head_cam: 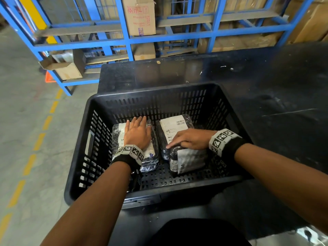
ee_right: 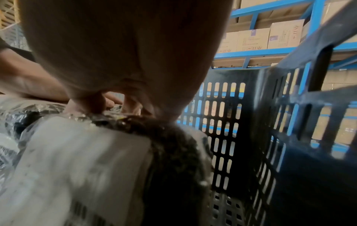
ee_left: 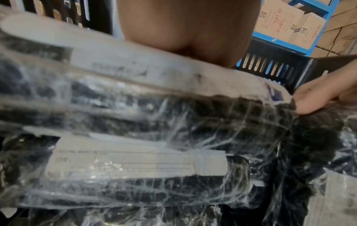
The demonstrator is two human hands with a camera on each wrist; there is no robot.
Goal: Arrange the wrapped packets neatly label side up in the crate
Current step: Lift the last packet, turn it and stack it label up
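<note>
A black slotted crate (head_cam: 159,91) stands on a dark table. Inside on the left lies a clear-wrapped dark packet (head_cam: 150,153), white label up, and my left hand (head_cam: 137,132) presses flat on it with straight fingers. The left wrist view shows that packet (ee_left: 135,73) stacked on another one (ee_left: 135,163). At the far right a packet (head_cam: 174,126) lies label up. In front of it a packet (head_cam: 190,160) stands tilted, its label towards me. My right hand (head_cam: 184,142) grips its top edge with curled fingers (ee_right: 108,104), index finger stretched left.
The crate's right wall (ee_right: 289,137) is close to my right wrist, with bare crate floor (head_cam: 177,180) near the front. Blue racks with cardboard boxes (head_cam: 138,15) stand behind the table (head_cam: 266,86). A yellow dashed line (head_cam: 46,123) runs along the floor at left.
</note>
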